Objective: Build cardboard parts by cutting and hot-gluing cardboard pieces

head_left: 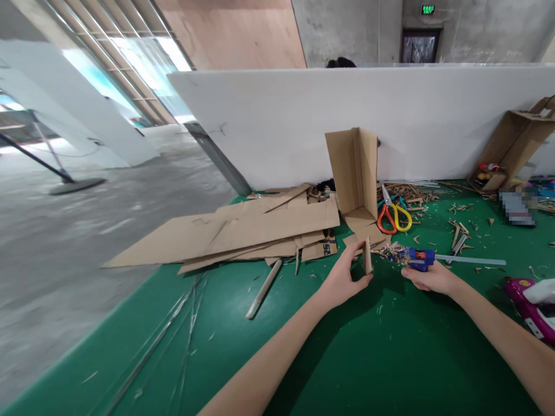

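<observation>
Between the thumb and fingers of my left hand a small cardboard piece stands on edge. My right hand grips a blue hot glue gun, with a pale glue stick jutting from its back. Cardboard scraps cling around the gun's front, and its nozzle points left, at or very close to the cardboard piece; whether they touch I cannot tell. Behind my left hand a folded cardboard structure stands upright. Scissors with red and yellow handles lie to its right.
Flat cardboard sheets are piled at left on the green table. A stick lies before them. A utility knife, scraps, a phone and a magenta-and-white device are at right. A white partition rises behind.
</observation>
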The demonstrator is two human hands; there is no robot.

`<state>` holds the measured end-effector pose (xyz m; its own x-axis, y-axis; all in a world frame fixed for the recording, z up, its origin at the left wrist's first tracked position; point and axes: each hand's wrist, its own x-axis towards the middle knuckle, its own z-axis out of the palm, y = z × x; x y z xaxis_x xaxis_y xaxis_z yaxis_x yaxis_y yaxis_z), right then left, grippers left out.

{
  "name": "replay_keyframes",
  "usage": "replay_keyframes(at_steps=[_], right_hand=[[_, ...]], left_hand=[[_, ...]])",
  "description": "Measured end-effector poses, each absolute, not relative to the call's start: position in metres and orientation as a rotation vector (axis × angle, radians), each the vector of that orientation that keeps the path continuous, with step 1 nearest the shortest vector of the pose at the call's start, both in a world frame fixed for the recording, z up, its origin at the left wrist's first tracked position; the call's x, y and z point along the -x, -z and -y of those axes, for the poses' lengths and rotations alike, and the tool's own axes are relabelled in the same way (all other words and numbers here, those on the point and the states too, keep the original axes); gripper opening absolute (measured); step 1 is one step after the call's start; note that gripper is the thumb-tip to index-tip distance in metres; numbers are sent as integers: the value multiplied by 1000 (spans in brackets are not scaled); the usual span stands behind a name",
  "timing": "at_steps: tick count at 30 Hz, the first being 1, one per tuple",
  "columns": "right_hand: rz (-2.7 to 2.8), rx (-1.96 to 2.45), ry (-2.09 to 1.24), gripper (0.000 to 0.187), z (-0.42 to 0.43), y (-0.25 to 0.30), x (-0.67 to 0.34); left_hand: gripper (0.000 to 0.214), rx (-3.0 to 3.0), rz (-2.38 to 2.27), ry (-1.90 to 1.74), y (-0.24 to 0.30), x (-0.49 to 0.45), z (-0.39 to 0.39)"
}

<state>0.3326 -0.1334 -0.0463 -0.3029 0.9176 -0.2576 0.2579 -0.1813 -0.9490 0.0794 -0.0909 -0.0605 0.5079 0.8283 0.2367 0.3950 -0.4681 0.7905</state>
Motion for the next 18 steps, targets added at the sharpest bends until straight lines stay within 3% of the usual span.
replay_keyframes(at_steps=[18], right_hand=[[1543,1360,-1560,54,133,55,-337]], left_hand=[[72,-2080,-1007,-831,61,-80,90]])
